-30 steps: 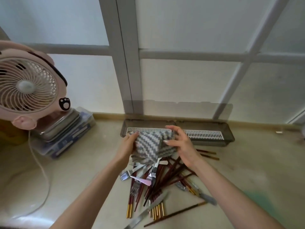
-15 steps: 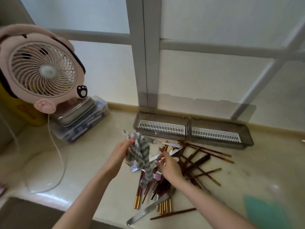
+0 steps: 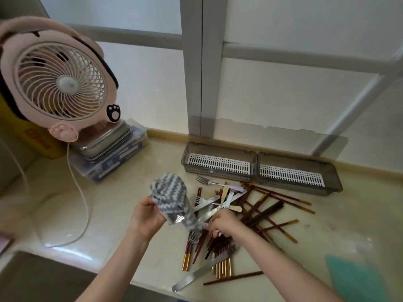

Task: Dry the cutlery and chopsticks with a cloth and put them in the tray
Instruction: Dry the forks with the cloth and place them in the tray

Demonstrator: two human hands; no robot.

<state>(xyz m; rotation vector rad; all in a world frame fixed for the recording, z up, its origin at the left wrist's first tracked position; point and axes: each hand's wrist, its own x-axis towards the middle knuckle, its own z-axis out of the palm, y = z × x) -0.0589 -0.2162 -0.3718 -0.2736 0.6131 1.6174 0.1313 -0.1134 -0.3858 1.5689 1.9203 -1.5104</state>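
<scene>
My left hand (image 3: 145,216) grips a grey and white zigzag cloth (image 3: 172,196), bunched up above the counter. My right hand (image 3: 222,222) pinches a piece of cutlery at the near edge of the pile; its handle is mostly hidden by my fingers and the cloth. The pile holds forks (image 3: 205,181), a butter knife (image 3: 194,279) and several dark brown chopsticks (image 3: 268,211), some with gold ends. A grey two-compartment tray (image 3: 327,171) with white slotted inserts lies against the window behind the pile, and both compartments hold nothing.
A pink desk fan (image 3: 58,83) stands on stacked metal trays and a plastic box (image 3: 113,158) at the left, its white cord (image 3: 76,186) looping over the counter. A teal item (image 3: 357,277) lies at the right near edge. The counter edge drops at bottom left.
The cloth went from spread between both hands to bunched in my left hand. My right hand let go of it and reached down into the cutlery pile. The camera shifted left.
</scene>
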